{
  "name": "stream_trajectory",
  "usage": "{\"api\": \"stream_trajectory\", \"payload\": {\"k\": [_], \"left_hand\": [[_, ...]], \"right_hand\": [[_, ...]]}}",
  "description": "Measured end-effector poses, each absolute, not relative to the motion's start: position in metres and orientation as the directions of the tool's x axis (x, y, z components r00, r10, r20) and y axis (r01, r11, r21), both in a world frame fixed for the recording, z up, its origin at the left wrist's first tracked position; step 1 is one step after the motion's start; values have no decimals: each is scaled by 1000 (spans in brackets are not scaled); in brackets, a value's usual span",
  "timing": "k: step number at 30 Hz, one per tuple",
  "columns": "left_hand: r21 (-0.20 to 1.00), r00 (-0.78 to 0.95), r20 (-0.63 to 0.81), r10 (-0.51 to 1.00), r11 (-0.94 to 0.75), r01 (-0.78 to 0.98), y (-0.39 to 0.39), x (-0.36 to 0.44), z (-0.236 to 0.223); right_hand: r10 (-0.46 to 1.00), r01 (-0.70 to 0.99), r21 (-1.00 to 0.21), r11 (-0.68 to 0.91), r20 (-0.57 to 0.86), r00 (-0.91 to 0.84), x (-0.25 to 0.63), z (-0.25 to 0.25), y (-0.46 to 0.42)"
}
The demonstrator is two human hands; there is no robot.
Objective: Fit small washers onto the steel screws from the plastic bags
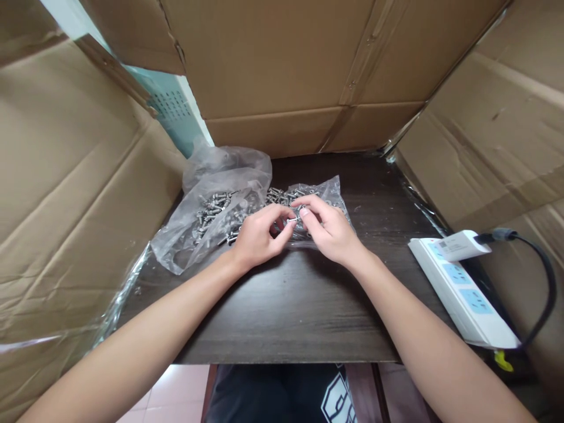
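Note:
My left hand and my right hand meet over the middle of a dark wooden table. Both are pinched on one small metal screw held between their fingertips. Just behind the hands lies a clear plastic bag, spread flat, with several small silver screws heaped on it. More screws lie on a second piece of clear plastic under my right hand's fingers.
Brown cardboard sheets wall the table in on the left, back and right. A white power strip with a plugged-in adapter and black cable lies at the table's right edge. My dark shirt shows below the front edge.

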State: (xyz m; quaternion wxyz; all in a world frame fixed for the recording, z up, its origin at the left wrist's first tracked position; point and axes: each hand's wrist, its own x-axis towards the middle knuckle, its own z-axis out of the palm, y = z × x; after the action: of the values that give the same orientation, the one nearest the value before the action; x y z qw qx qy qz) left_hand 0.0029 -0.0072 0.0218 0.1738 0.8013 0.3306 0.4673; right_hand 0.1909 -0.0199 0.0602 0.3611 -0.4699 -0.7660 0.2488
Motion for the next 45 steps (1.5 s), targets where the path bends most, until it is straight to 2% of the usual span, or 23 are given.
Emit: {"api": "stream_trajectory", "payload": {"k": [6,15,25,32,36,41,45], "left_hand": [[624,313,633,708,-706,335,-5,1,20],[605,324,626,709,-704,372,-3,0,21],[589,331,630,703,-710,386,-4,-1,22],[587,329,633,701,-711,387,-4,-1,22],[584,328,639,696,-716,381,-4,-1,23],[578,330,643,691,-721,382,-4,-1,22],[574,320,649,690,-721,388,-5,-1,22]], "right_hand": [[875,498,-723,479,349,-337,188,61,-24],[818,550,-606,575,449,-360,193,59,-23],[865,415,-759,501,425,-267,186,61,-24],[909,212,-891,402,360,-210,187,63,-21],[927,289,-882,372,338,-163,186,62,-21],[928,315,-875,367,322,-187,185,62,-21],[945,343,-887,310,247,-215,186,62,-20]]}}
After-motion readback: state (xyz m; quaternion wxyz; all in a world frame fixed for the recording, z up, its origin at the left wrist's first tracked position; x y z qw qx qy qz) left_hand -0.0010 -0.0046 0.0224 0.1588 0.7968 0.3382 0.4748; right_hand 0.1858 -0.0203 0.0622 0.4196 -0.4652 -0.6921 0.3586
